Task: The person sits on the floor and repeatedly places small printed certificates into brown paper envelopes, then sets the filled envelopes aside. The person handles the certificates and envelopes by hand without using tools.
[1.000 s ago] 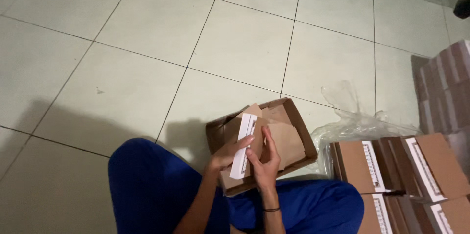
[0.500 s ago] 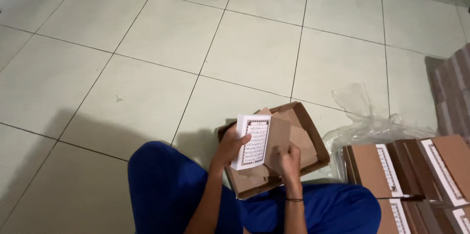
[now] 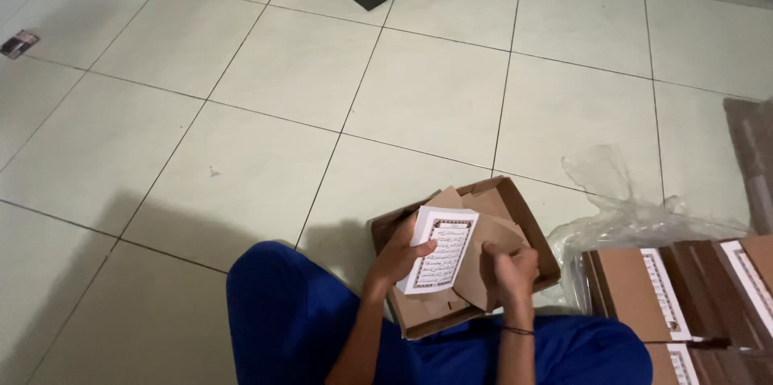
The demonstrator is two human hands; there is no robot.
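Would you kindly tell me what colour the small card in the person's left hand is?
White, with a dark patterned border around lines of print; the small rectangular card shows best in the head view.

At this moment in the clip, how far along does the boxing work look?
Done: closed brown boxes with white labels sit stacked at the person's right. In hand: the left hand holds a white printed booklet over an open cardboard box, while the right hand grips a brown flap. Left: the booklet is not yet inside and the box remains unclosed.

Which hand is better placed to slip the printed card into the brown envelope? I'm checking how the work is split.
Probably the left hand: it holds the printed card beside the brown envelope, which the right hand grips over the open cardboard box.
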